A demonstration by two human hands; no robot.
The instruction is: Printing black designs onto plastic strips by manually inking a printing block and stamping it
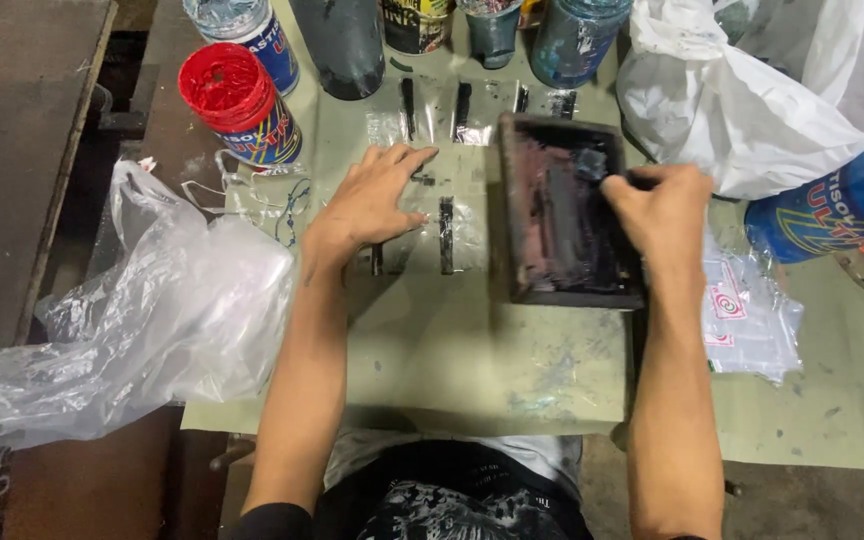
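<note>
Left hand point(377, 200), fingers spread, presses a clear film sheet point(432, 225) flat on the bench point(472, 360); right hand point(657, 205), closed on a dark tool, works inside the ink-smeared framed screen point(562, 215) just beside it. Steady, even pressure seems advisable. Beyond the left hand stands a jar of red ink point(237, 100).

both forearms are bare, black sleeves end near the elbows, and the lap shows dark patterned clothing.

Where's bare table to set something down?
Bare table: the near strip between the left hand and the dark frame, down to the front edge. Crowded: jars along the back, a plastic bag left, a white bag right.
</note>
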